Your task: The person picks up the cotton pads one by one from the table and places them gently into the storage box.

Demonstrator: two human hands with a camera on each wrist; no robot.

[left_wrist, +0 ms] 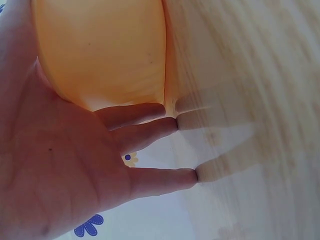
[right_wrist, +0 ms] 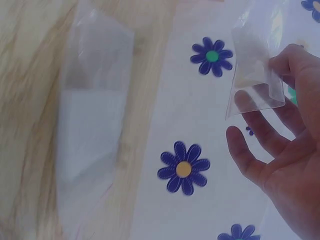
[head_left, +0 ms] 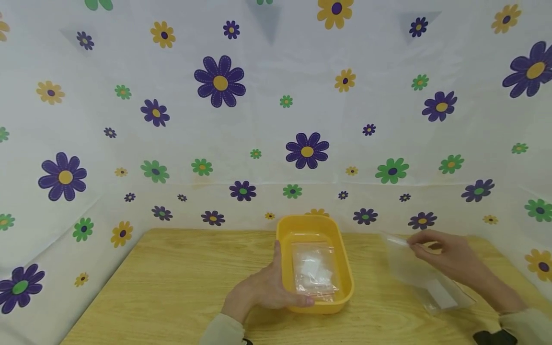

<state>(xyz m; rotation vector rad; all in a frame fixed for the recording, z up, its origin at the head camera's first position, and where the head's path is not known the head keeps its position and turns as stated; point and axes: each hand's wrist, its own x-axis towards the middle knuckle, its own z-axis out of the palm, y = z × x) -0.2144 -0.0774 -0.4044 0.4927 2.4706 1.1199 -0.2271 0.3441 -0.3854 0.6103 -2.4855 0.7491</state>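
A yellow plastic tray (head_left: 347,282) stands on the table with clear zip bags (head_left: 316,280) holding white pieces inside. My left hand (head_left: 267,287) grips the tray's near left corner, thumb over the front rim. In the left wrist view, other fingers (left_wrist: 160,182) of that hand stretch past the tray's side and touch the table. Between thumb and forefinger, my right hand (head_left: 448,251) pinches the edge of a clear plastic bag (head_left: 401,261). Close below it is clear plastic with a white rectangular piece (right_wrist: 92,135); whether this is a separate bag I cannot tell.
The wooden table (head_left: 181,282) extends to both sides of the tray. A white cloth with flower prints (head_left: 307,151) hangs behind it and along both sides.
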